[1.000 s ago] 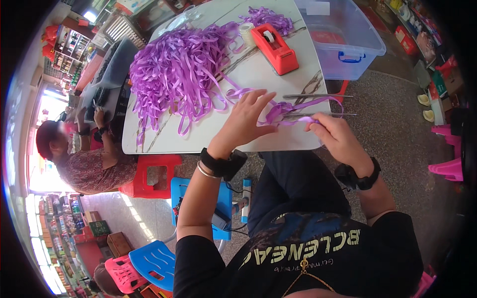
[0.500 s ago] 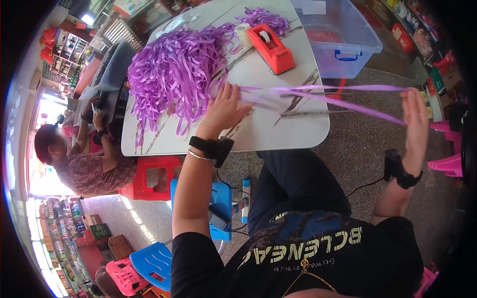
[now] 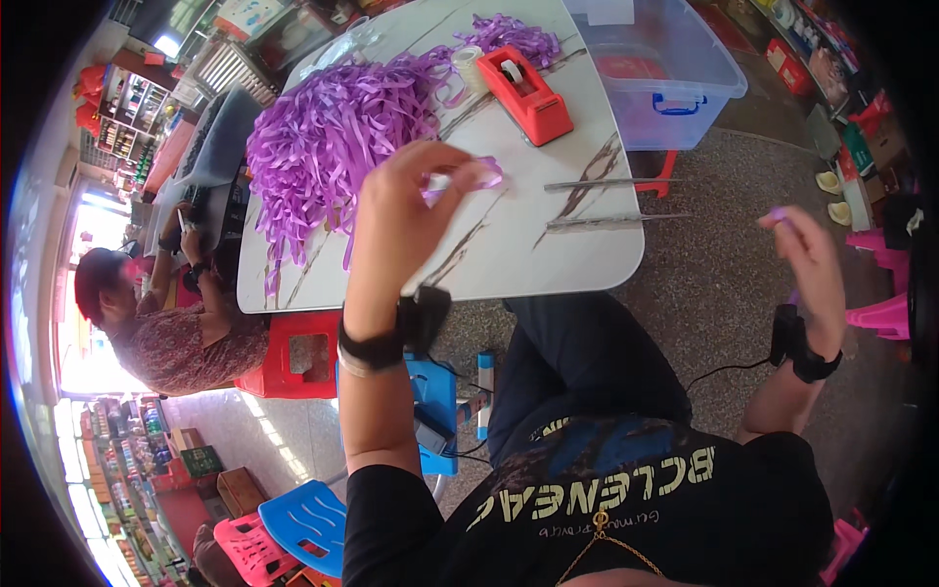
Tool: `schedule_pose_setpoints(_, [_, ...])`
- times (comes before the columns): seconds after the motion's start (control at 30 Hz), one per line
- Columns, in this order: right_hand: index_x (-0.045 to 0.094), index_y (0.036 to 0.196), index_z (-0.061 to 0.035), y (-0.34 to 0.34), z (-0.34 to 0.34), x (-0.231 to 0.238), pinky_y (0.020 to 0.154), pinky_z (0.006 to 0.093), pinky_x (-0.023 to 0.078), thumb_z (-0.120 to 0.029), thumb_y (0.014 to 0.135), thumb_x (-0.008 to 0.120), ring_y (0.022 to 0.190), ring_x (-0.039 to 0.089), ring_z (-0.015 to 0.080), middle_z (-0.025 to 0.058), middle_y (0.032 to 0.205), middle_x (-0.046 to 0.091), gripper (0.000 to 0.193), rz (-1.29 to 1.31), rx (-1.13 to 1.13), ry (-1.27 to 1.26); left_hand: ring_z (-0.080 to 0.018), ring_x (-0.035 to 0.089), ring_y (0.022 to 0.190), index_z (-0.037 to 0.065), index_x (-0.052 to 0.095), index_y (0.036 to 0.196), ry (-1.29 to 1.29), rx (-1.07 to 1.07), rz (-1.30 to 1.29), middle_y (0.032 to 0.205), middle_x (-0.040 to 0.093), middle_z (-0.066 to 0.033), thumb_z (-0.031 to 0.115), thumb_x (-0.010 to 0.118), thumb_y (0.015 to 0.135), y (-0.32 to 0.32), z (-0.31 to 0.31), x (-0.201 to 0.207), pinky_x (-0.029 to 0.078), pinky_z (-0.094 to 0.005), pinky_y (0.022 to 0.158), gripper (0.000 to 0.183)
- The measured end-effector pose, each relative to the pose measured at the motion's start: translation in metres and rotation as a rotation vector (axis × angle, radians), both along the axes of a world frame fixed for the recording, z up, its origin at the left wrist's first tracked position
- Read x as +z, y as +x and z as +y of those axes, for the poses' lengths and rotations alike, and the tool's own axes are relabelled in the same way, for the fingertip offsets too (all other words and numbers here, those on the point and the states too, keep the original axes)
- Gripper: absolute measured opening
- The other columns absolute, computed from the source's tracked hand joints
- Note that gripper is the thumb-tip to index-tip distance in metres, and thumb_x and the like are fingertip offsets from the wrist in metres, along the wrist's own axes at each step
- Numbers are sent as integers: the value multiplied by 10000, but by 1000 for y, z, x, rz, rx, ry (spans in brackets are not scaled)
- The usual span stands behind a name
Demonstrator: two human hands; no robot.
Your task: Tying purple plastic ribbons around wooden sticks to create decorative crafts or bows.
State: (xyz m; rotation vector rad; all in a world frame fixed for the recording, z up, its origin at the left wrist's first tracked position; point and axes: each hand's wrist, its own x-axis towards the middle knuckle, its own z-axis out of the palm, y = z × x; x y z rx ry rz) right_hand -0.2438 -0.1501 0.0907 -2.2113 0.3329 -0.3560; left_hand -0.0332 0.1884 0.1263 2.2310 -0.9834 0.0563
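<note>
Over the near part of the table, my left hand (image 3: 406,201) is pinched closed, with a short loop of purple ribbon (image 3: 492,174) showing at its fingertips. A large heap of purple ribbon (image 3: 337,147) lies just beyond and left of it. Out past the table's right edge, my right hand (image 3: 810,256) has curled fingers. A bit of purple shows at its fingertips and another below the palm, so it appears to grip ribbon, mostly hidden by the hand. Between the hands, two thin grey rods (image 3: 611,184) jut over the table edge.
A red tape dispenser (image 3: 533,103) and a clear tape roll (image 3: 468,67) stand on the marble-patterned table (image 3: 509,264). A clear plastic bin (image 3: 675,98) is at the far right. Another person (image 3: 161,318) sits at the left, beside a red stool (image 3: 303,352).
The long ribbon stretched between my hands is no longer seen spanning them. My left hand has lifted off the table and closed to a pinch; my right hand has dropped slightly and curled.
</note>
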Motion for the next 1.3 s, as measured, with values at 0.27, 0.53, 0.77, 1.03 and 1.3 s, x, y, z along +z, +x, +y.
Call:
schedule_pose_setpoints(0.27, [567, 834, 7, 31, 35, -13, 555, 313, 418, -153, 839, 495, 622, 583, 234, 130, 675, 575, 176, 285, 392, -57, -434, 558, 839, -88, 561, 874, -880, -1243, 687, 937, 538, -312, 523, 252, 913, -133, -47, 46, 479, -487, 692, 686])
schedule_pose_setpoints(0.53, [575, 843, 3, 25, 31, -20, 548, 327, 422, -164, 837, 504, 607, 583, 242, 125, 658, 580, 181, 295, 377, -49, -350, 532, 892, -41, 641, 971, -595, -1505, 516, 977, 563, -224, 415, 312, 939, -121, -49, 35, 444, -392, 791, 563])
schedule_pose_setpoints(0.77, [584, 827, -3, 31, 31, -21, 547, 322, 429, -176, 830, 504, 600, 584, 246, 119, 656, 586, 192, 304, 403, -41, -267, 527, 823, 33, 669, 856, -948, -1176, 697, 877, 583, -130, 274, 424, 910, -113, -45, 48, 445, -335, 720, 348])
schedule_pose_setpoints(1.03, [596, 853, 0, 30, 31, -28, 567, 330, 420, -155, 799, 532, 642, 576, 250, 131, 710, 585, 175, 275, 437, -64, -252, 525, 807, 56, 607, 813, -950, -931, 1246, 922, 560, -135, 393, 527, 835, -154, -41, 56, 419, -325, 696, 347])
schedule_pose_setpoints(1.3, [587, 859, 9, 31, 32, -30, 575, 327, 413, -147, 801, 542, 648, 563, 253, 130, 713, 567, 172, 285, 471, -46, -223, 527, 718, 39, 604, 808, -1065, -1296, 911, 890, 547, -152, 386, 500, 861, -116, -63, 48, 417, -312, 621, 365])
